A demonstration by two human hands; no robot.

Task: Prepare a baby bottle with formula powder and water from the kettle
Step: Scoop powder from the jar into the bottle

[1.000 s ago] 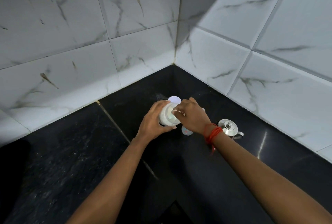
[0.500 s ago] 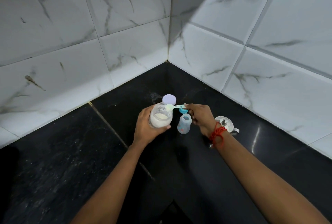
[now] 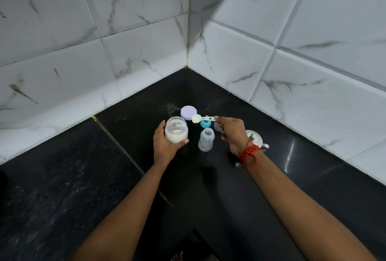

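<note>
A black stone counter (image 3: 83, 177) runs into a corner of marble-look wall tiles (image 3: 229, 62), where a person makes up a feed. The left hand (image 3: 165, 147) curls its fingers round an open jar of formula powder (image 3: 176, 133). Just right of it stands the baby bottle (image 3: 206, 139), uncapped and seemingly empty, toward the counter's back corner. The right hand (image 3: 231, 133) pinches the handle of 1 heaped scoop (image 3: 201, 118). The steel kettle (image 3: 253, 137) waits behind that wrist, untouched. A teal collar (image 3: 205, 123) and a lilac lid (image 3: 188, 112) lie beyond. Jar and bottle are open, while tipping in the powder, pouring the water and capping appear to remain. Half a second earlier the scoop sat at the jar's mouth. It now hangs clear, to the jar's right.
</note>
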